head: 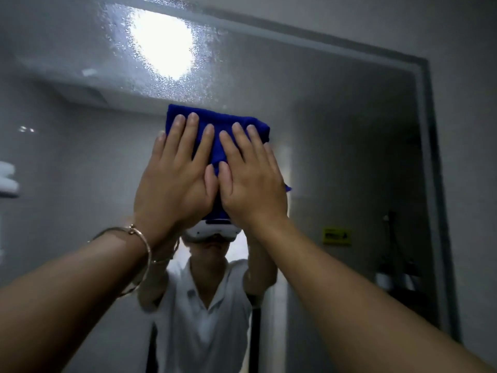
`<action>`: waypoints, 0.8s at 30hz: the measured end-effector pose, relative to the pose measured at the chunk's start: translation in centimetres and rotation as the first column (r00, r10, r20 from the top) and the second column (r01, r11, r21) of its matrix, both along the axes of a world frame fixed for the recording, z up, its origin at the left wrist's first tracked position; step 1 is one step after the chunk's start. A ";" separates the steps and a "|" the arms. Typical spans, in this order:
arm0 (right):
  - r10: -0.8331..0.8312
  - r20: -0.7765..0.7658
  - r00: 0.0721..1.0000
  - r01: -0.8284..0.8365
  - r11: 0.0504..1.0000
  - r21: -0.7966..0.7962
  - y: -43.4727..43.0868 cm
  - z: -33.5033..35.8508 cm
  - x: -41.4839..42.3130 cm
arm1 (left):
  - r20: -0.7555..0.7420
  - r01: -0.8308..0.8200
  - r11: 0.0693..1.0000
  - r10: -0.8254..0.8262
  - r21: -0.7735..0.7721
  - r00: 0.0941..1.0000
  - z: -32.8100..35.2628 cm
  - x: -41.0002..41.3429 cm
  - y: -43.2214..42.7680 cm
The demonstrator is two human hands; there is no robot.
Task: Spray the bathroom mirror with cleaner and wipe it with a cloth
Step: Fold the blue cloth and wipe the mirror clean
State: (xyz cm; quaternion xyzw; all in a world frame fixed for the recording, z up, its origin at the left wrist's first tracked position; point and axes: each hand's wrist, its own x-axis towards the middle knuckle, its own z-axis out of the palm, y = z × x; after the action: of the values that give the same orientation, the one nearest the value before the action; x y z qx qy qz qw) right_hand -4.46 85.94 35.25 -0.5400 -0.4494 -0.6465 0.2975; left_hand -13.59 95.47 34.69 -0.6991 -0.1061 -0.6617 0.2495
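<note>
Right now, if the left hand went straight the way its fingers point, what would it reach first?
Probably the wet patch of spray droplets on the glass mirror, above the folded blue cloth under the left hand.

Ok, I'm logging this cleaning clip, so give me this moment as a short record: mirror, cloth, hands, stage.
mirror: spray droplets near the top, around a reflected light
blue cloth: folded, pressed against the mirror below the droplets
left hand: flat on the cloth, fingers straight
right hand: flat on the cloth, beside the left
bracelet: on the left wrist
stage: droplets not yet wiped
</note>
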 end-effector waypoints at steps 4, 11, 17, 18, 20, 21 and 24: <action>0.009 0.027 1.000 -0.008 0.998 -0.058 -0.8 0.4 0.7 | -0.007 -0.057 0.998 0.057 0.004 0.998 0.2 0.6 -0.9; 0.012 0.067 0.998 -0.007 0.998 -0.065 -5.6 1.4 5.2 | 0.041 -0.014 1.000 0.015 -0.009 0.999 0.8 5.1 -5.7; -0.025 0.021 0.999 0.027 0.998 -0.062 -12.5 1.3 11.1 | 0.009 -0.031 0.999 0.031 0.021 0.999 1.1 11.1 -12.4; -0.029 0.011 1.000 0.030 0.998 -0.055 -13.7 1.3 12.3 | -0.002 -0.030 0.999 0.030 0.032 1.000 1.2 12.1 -13.6; -0.035 -0.021 0.999 0.034 0.999 -0.038 -16.1 1.3 14.5 | -0.032 -0.025 0.999 0.027 0.047 0.999 1.6 14.2 -16.1; -0.036 -0.040 0.999 0.035 0.999 -0.031 -17.4 1.3 15.7 | -0.053 -0.024 0.998 0.026 0.051 0.998 1.7 15.3 -17.4; -0.044 -0.092 0.995 0.044 0.999 -0.007 -21.1 0.7 19.1 | -0.103 -0.028 0.997 0.035 0.066 0.994 1.9 18.6 -21.4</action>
State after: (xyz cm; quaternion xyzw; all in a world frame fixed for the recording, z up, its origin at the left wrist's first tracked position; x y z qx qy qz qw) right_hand 14.67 64.80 35.99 -0.5798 -0.4248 -0.6261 0.3022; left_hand 5.05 74.11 36.60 -0.7224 -0.0824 -0.6234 0.2876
